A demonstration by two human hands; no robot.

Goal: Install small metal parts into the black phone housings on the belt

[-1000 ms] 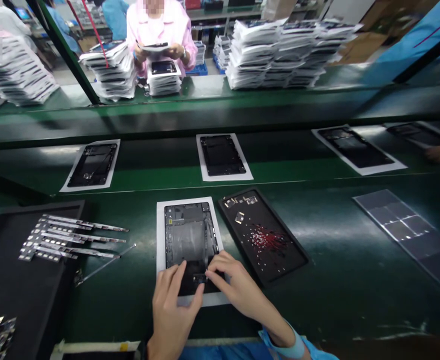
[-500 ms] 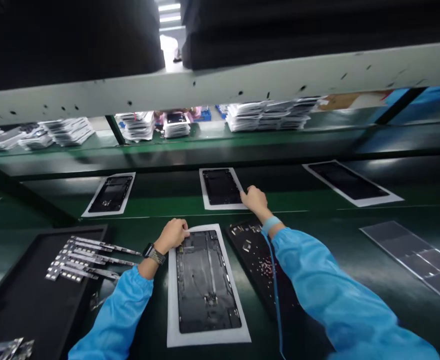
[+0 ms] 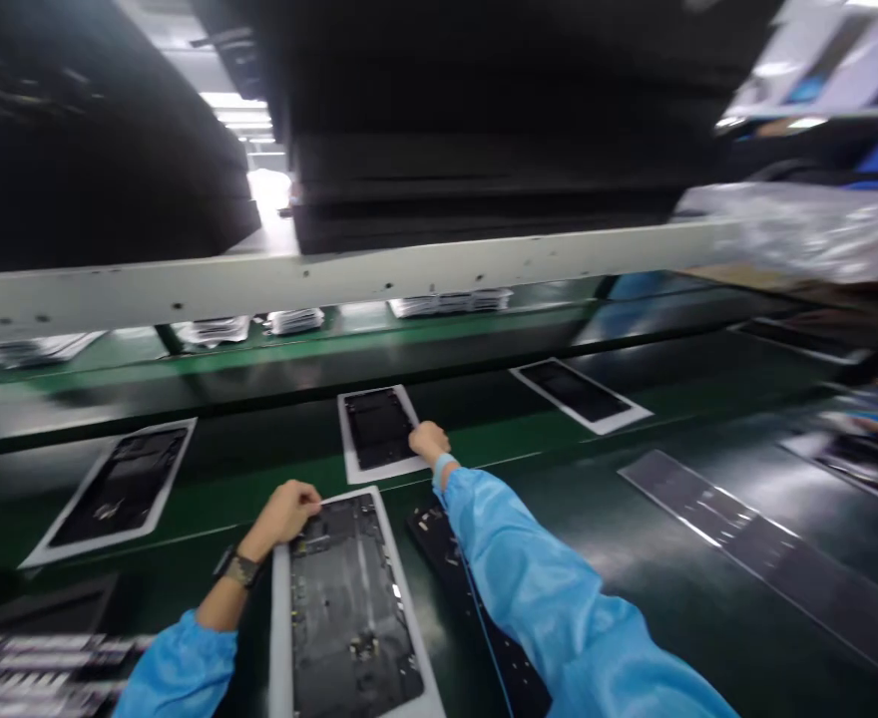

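Lower centre of frame: one near panel [image 3: 356,598] on white sheet [image 3: 281,618]; I count three farther panels [image 3: 574,389] across mid-frame. Left hand [image 3: 289,509] at the sheet's top-left corner, right hand [image 3: 430,442] at right side of middle panel [image 3: 379,429]; hands apart, grip I cannot tell. Glossy green surface [image 3: 619,529], pale beam [image 3: 484,263] above; sleeve [image 3: 544,568] well apart from clear strip [image 3: 768,553].

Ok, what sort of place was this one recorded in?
Probably an electronics assembly line: thin black device housings lie on white sheets along green work surfaces, with a dark tray of small parts nearby.
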